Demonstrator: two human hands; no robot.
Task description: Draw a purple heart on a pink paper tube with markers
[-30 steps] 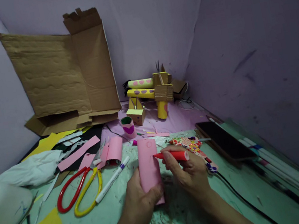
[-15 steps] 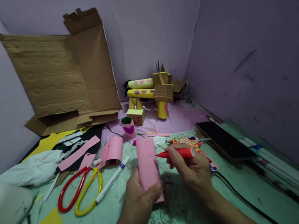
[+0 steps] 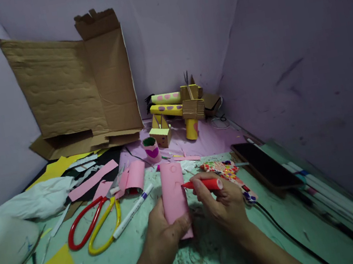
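Note:
A pink paper-covered tube (image 3: 173, 196) stands lengthwise in front of me, with my left hand (image 3: 164, 229) wrapped round its lower end, thumb across the front. Faint drawn marks, one a small circle, show on its upper half. In my right hand (image 3: 224, 201) is a red marker (image 3: 208, 184), gripped like a pen, its tip at the tube's right edge. Left of the tube lie scissors (image 3: 119, 215) with one red and one yellow handle, a white marker (image 3: 134, 211) and a pink paper roll (image 3: 136, 176).
Behind stand a pink cup with a purple heart (image 3: 151, 151), a small cardboard box (image 3: 161, 136) and yellow spotted tubes (image 3: 168, 110). An opened carton (image 3: 62, 88) leans on the wall. To the right are a phone (image 3: 266, 165), a patterned glue gun (image 3: 226, 169) with its cord, and several white markers (image 3: 335, 199).
My right hand has moved slightly left and down with the red marker, and a curved line now shows beside its tip on the tube. My left hand keeps its hold.

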